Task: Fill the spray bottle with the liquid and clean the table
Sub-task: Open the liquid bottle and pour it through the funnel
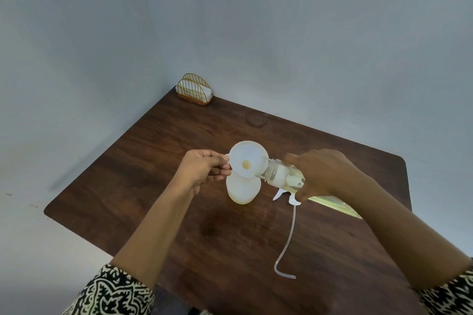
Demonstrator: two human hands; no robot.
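Head view: left hand (pixel 204 170) pinches funnel (pixel 246 155) on spray bottle (pixel 242 192), right hand (pixel 325 174) grips tilted refill (pixel 276 174); filling apparently underway, wiping outstanding.

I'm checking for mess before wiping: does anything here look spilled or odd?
A faint ring-shaped mark sits on the table beyond the funnel, like a stain from a wet base. The spray head lies loose with its tube, off the spray bottle. No puddle shows.

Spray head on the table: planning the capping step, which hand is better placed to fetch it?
Right, probably: the spray head lies beneath the right hand, once it sets down the liquid bottle; the left hand pinches the funnel, farther off.
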